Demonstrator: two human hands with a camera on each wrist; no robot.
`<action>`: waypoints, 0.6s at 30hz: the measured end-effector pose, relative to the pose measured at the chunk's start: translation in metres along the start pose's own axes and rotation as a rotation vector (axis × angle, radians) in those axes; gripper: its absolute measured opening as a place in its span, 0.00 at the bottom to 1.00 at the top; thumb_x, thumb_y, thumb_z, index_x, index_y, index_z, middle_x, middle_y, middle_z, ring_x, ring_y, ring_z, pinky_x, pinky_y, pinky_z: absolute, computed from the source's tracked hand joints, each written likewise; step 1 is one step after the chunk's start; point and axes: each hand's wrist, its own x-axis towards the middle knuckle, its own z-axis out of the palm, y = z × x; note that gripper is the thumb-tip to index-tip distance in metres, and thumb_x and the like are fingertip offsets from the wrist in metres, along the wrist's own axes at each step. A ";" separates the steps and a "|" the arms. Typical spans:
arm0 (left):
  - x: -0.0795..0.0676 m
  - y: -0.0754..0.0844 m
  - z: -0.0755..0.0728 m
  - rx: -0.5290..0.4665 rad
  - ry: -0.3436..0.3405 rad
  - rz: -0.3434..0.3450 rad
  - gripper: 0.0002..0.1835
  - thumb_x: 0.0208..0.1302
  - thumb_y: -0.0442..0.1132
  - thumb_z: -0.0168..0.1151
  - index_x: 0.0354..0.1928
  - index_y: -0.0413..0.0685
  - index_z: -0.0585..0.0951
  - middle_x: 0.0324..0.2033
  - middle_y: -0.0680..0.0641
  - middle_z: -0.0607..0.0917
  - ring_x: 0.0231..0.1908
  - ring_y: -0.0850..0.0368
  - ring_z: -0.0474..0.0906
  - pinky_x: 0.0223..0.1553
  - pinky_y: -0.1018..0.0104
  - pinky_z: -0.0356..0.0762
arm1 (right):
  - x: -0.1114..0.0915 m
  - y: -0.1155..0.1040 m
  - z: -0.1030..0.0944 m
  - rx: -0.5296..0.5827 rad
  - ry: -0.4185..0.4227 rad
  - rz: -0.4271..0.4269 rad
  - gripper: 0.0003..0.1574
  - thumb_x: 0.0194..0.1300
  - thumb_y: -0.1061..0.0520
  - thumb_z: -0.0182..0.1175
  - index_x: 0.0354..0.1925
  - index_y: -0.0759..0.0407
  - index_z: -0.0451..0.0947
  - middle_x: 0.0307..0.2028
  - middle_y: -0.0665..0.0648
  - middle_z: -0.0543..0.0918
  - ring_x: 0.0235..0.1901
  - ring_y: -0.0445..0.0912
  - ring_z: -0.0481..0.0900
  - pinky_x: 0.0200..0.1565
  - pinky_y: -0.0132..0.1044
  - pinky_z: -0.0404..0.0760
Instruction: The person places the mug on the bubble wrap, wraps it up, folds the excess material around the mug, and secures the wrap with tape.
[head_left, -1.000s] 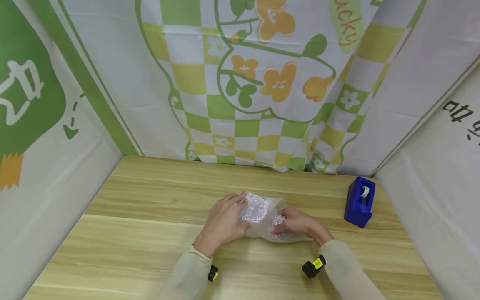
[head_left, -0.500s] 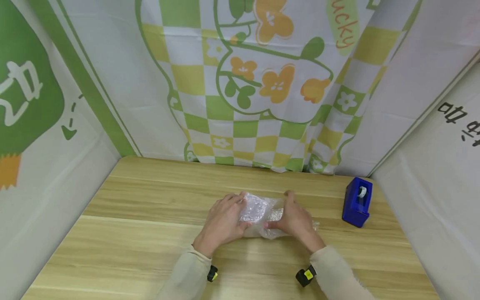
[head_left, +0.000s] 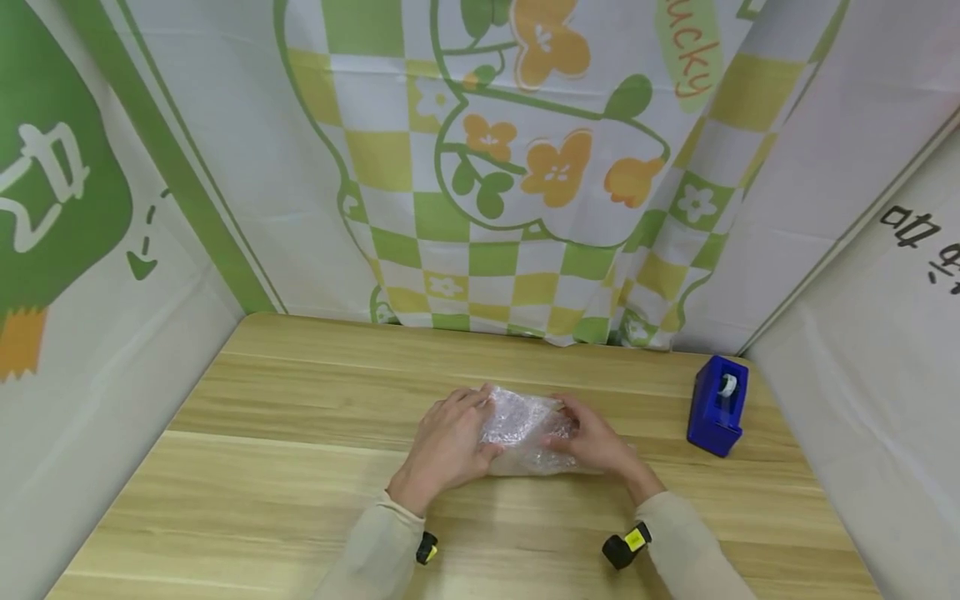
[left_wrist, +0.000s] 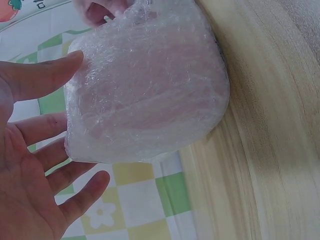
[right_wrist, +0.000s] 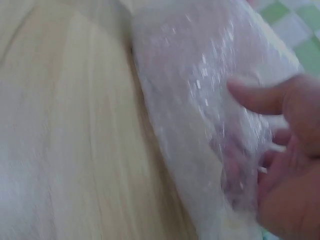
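A flattish bundle in clear bubble wrap point(head_left: 513, 417) lies on the wooden table between both hands. My left hand point(head_left: 448, 442) holds its left end, with the thumb point(left_wrist: 67, 67) at the near edge and the fingers along the far side. At the other end, my right hand point(head_left: 600, 443) grips the loose part of the bubble wrap point(right_wrist: 200, 145). Its thumb point(right_wrist: 260, 97) lies over the film, while fingers show blurred through the clear layer. A pinkish tint shows through the wrap in the left wrist view; what is inside is hidden.
A blue tape dispenser point(head_left: 717, 408) with a small roll of tape point(head_left: 728, 384) stands at the table's right back. Printed cloth point(head_left: 517, 250) hangs behind the wooden table point(head_left: 300, 492), and pale walls rise on both sides.
My right hand spread wide over the wrap half a second ago, then shifted slightly right, its fingers drawn in at the loose end. My left hand has stayed in place.
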 end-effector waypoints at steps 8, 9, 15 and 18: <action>0.000 -0.001 0.001 -0.007 -0.002 -0.001 0.34 0.57 0.50 0.76 0.61 0.36 0.80 0.70 0.40 0.72 0.66 0.40 0.70 0.64 0.42 0.71 | 0.002 0.011 -0.008 0.197 -0.108 0.030 0.30 0.73 0.63 0.57 0.70 0.67 0.67 0.46 0.60 0.80 0.45 0.47 0.77 0.46 0.35 0.78; 0.000 -0.001 0.001 -0.007 -0.002 -0.002 0.34 0.57 0.49 0.76 0.61 0.36 0.80 0.70 0.41 0.72 0.66 0.41 0.70 0.64 0.42 0.71 | 0.003 0.011 -0.006 0.188 -0.094 0.013 0.29 0.71 0.65 0.57 0.69 0.68 0.67 0.44 0.60 0.80 0.42 0.46 0.77 0.44 0.34 0.78; 0.000 0.000 0.000 -0.004 -0.008 -0.007 0.34 0.57 0.50 0.75 0.62 0.37 0.80 0.70 0.42 0.71 0.67 0.41 0.69 0.64 0.42 0.71 | 0.005 0.009 0.007 -0.021 0.067 -0.086 0.35 0.56 0.72 0.66 0.62 0.73 0.71 0.34 0.60 0.81 0.31 0.44 0.76 0.34 0.32 0.77; 0.000 0.000 0.000 -0.001 -0.005 -0.007 0.34 0.57 0.50 0.76 0.62 0.37 0.80 0.70 0.42 0.71 0.67 0.41 0.69 0.64 0.42 0.71 | 0.004 0.004 0.013 -0.162 0.154 -0.089 0.38 0.52 0.69 0.73 0.62 0.69 0.73 0.33 0.56 0.82 0.31 0.44 0.76 0.35 0.35 0.78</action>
